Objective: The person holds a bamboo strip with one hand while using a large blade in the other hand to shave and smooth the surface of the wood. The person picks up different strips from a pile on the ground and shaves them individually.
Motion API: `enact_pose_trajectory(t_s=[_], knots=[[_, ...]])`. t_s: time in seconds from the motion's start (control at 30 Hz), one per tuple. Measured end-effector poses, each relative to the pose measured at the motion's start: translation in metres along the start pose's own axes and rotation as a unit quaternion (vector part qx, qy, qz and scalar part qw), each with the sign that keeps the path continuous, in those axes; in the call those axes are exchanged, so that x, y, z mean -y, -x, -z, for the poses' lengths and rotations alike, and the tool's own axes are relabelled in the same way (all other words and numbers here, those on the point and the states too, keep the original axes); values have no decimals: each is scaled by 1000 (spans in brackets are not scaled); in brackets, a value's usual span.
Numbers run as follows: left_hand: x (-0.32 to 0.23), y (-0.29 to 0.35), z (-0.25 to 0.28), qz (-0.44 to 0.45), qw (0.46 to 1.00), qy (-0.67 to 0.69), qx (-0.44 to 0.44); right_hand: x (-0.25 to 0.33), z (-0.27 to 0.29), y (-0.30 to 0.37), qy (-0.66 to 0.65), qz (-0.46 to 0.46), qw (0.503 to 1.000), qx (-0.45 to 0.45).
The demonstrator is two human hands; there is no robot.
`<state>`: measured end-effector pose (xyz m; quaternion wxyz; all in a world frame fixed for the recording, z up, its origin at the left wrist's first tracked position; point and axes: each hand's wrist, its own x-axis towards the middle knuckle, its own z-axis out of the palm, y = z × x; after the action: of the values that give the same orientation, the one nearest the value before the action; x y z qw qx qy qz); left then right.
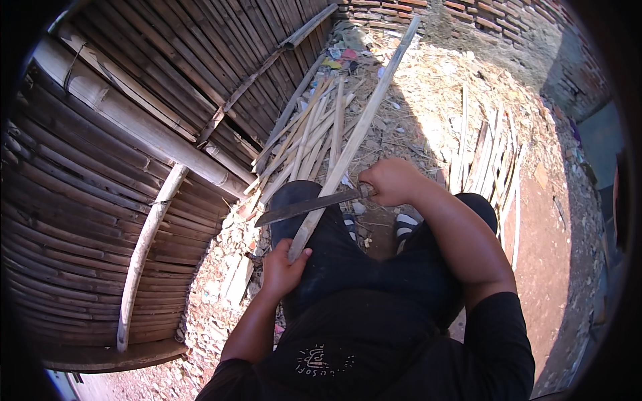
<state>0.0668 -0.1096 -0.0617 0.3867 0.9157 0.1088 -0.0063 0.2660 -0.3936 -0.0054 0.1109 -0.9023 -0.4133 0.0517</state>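
Pale shirt lettering (314,361), left grip (283,269) holding slat (366,121), right grip (393,182) holding machete (301,209)

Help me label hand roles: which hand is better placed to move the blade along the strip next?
Probably the right hand: it grips the blade, which crosses the pale strip. The left hand holds the strip's near end, seemingly better placed to steady it.

The slatted bamboo wall (73,235) stood left of you; before you, the long flat bamboo strip (362,127) ran between two heaps of slender split-bamboo sticks (311,137).
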Motion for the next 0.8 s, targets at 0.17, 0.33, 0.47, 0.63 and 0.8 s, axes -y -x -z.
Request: enact_pose_trajectory(t_s=[0.17, 0.33, 0.47, 0.63, 0.8], knots=[[7, 0, -3, -35, 999, -25, -16, -14, 5, 2, -6, -28, 999, -26], [10, -2, -8, -66, 997, -3, -45, -64, 13, 9, -87, -219, 960, -151], [12, -2, -7, -45, 999, -2, -21, -52, 13, 11, -110, -189, 963, -155], [7, 0, -4, -8, 1000, -8, -7, -14, -3, 1, -21, -35, 998, -47], [17, -2, -8, -58, 997, -29, -45, 6, 10, 3, 38, 2, 999, -6]])
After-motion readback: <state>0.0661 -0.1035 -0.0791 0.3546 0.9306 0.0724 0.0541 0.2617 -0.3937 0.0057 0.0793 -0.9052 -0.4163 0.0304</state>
